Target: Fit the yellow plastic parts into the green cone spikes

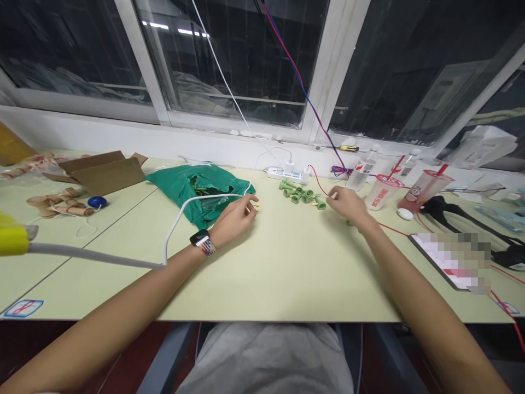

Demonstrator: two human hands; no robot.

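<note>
My left hand (235,219), with a watch on its wrist, is beside the open green plastic bag (170,183). Its fingers are bent together, and a small yellow tip (257,208) shows just beyond them; the rest of that item is hidden. Several green trumpet-shaped plastic pieces (307,195) lie in a loose cluster between my hands. At the cluster's right side, my right hand (348,207) has its fingers curled closed, their contents hidden. A bit of green (348,222) peeks out below its palm. More green pieces show through the bag's mouth.
A white cable (172,230) crosses in front of my left forearm. Left stand a cardboard box (102,172), wooden toy parts (61,203) and a blue ball (97,202). A power strip (289,175) lies behind. Drink cups (382,192), bottles and a tablet (447,260) occupy the right.
</note>
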